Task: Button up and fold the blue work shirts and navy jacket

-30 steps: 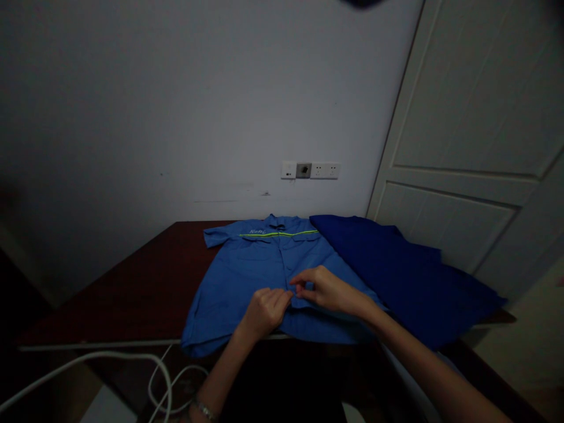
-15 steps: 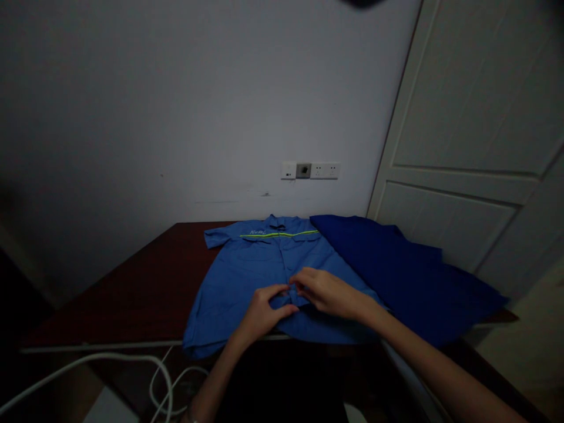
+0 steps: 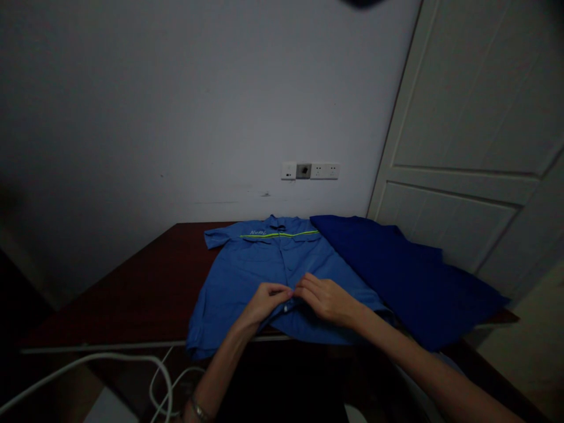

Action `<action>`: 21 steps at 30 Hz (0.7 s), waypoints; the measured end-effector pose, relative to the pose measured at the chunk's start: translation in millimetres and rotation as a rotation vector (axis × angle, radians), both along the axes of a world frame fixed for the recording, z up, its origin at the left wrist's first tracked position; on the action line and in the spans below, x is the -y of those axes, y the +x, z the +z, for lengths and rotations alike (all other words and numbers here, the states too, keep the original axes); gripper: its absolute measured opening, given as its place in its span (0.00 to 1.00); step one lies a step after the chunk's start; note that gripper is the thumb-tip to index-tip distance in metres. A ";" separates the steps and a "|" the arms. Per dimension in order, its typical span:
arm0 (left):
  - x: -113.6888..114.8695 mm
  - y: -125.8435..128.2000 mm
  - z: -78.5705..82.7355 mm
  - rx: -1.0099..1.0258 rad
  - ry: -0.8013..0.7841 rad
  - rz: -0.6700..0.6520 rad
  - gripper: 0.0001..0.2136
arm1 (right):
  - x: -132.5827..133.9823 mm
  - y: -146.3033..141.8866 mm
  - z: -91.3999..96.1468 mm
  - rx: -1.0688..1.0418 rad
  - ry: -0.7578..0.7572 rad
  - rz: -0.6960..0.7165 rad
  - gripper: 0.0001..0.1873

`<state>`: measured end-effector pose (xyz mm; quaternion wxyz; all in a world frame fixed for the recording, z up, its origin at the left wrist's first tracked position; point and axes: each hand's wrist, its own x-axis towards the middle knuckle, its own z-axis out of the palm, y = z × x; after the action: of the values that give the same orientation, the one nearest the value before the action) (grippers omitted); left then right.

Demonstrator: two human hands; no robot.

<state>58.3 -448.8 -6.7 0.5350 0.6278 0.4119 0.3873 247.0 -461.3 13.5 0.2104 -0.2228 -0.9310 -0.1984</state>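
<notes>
Shirt [image 3: 238,282], blue and short-sleeved, lies front up on the dark red worktop [image 3: 145,276], its lower edge hanging past the near side. The left hand [image 3: 262,304] pinches the cloth low on the front opening, thumb and fingers together. The right hand [image 3: 328,301] meets it there with bunched fingers; its thumb is hidden, so I cannot tell whether that grip actually grasps the cloth. Between them the buttoning edge is mostly covered, and a small pale spot [image 3: 285,308] beneath the left thumb is too blurred to name. Under the right hand the fabric sinks into shadow.

Dark blue cloth [image 3: 396,276] lies along the shirt's right side, where the sleeve is hidden. White chest lettering [image 3: 258,232] above the yellow-green stripe [image 3: 282,235] is hard to read. Sockets [image 3: 325,171] sit on the wall [image 3: 220,106] behind; a panelled door [image 3: 467,117] leans into view at right, cut off by the frame.

Near the left forearm, with its wristband [image 3: 199,409], a white cable [image 3: 132,356] loops in front of the worktop. Below, a pale flat object [image 3: 110,408] and a rounded white one [image 3: 353,414] are cut off, and the space between is nearly black.
</notes>
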 end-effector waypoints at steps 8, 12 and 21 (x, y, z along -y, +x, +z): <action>-4.9 6.3 -1.8 0.079 -0.102 0.048 0.15 | -5.8 1.8 -16.8 -0.309 -0.126 0.047 0.11; -2.1 8.3 -0.4 0.137 -0.155 0.048 0.16 | -5.0 -0.4 -19.9 -0.532 -0.260 0.040 0.08; -1.0 15.5 -7.2 0.209 -0.135 0.157 0.11 | -4.1 -5.5 -20.1 -0.707 -0.408 0.007 0.06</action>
<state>73.8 -447.8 -13.9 0.5840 0.5124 0.4269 0.4627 241.5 -457.2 -6.6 0.4698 -0.3111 -0.8222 0.0800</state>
